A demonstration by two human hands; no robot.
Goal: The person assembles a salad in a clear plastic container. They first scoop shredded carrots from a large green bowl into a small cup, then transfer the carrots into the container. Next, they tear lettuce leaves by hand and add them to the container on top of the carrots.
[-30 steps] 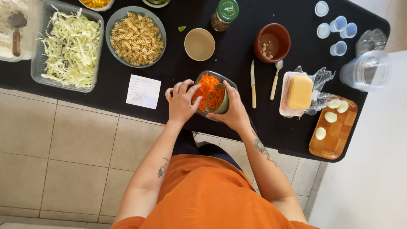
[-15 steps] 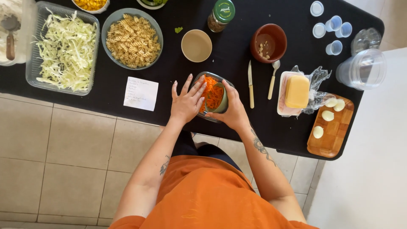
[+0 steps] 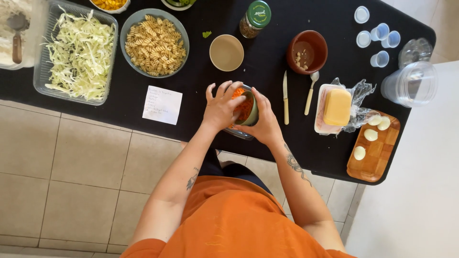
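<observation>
A small green bowl point(image 3: 252, 112) of grated carrot point(image 3: 245, 106) is tilted near the front edge of the black table point(image 3: 201, 86). My right hand point(image 3: 264, 125) grips the bowl from the right and below. My left hand point(image 3: 221, 105) rests over the carrot with its fingers curled into the bowl. A clear container point(image 3: 237, 133) lies just under the bowl, mostly hidden by both hands.
Left of the hands lie a paper note point(image 3: 162, 105), a bowl of spiral pasta point(image 3: 154, 42) and a glass dish of shredded cabbage point(image 3: 76, 52). A tan bowl point(image 3: 226, 52), spice jar point(image 3: 254, 19), brown bowl point(image 3: 307, 51), knife point(image 3: 285, 97), spoon point(image 3: 311, 91), cheese block point(image 3: 337, 107), egg board point(image 3: 375, 148) and plastic cups point(image 3: 411, 83) also stand there.
My left hand has curled its fingers further into the carrot. The bowl has tipped more onto its side in my right hand.
</observation>
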